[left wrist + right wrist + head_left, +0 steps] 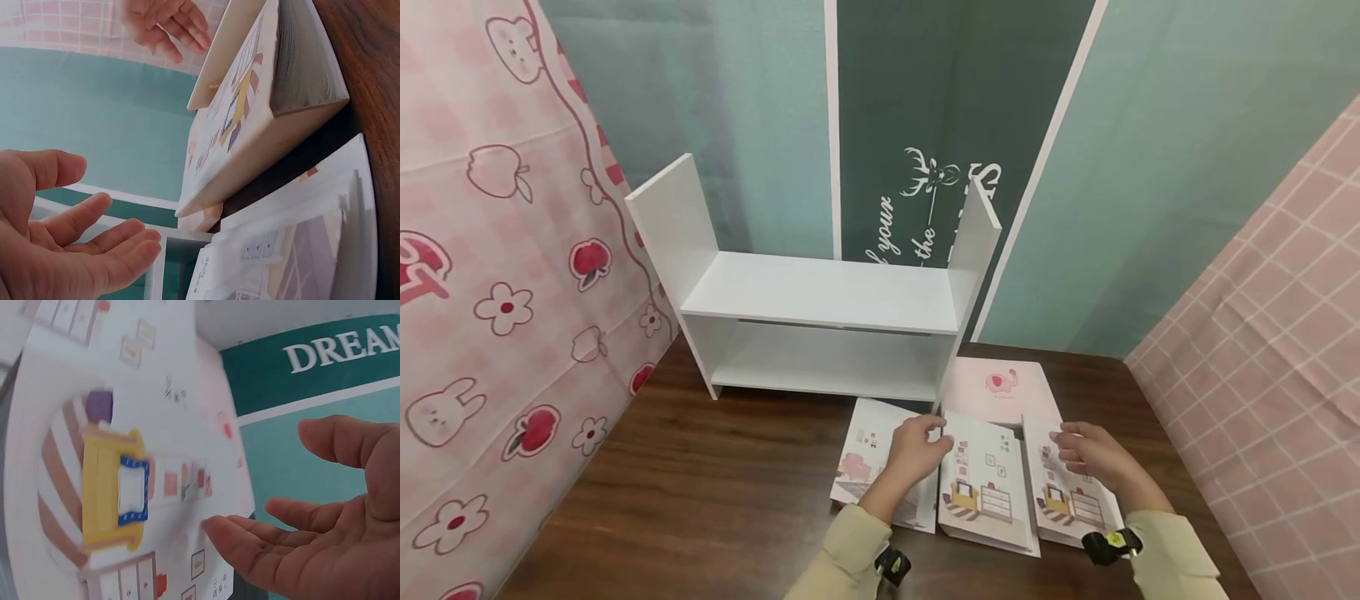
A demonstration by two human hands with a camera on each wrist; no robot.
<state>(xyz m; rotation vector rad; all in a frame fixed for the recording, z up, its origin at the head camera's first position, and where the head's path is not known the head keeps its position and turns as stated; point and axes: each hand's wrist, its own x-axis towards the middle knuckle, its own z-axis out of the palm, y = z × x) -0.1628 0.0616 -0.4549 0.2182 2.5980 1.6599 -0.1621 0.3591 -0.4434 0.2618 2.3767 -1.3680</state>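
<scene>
Three thick books with white illustrated covers lie side by side on the table: a left book [856, 471], a middle book [992, 492] and a right book [1060, 521]. Over the left book, close to the middle book's upper left corner, is my left hand [917, 450], its fingers loosely spread with nothing held. My right hand [1101, 458] hovers at the upper part of the right book. In the right wrist view that hand [319, 519] has relaxed fingers, one fingertip against or just over the cover [178, 531]; contact is unclear.
Behind the books lies a pink book [958, 392] with an elephant on it. A white two-tier shelf [820, 287] stands at the back of the dark wooden table [700, 492]. Patterned cloths hang on both sides, and a green backdrop [760, 125] hangs behind.
</scene>
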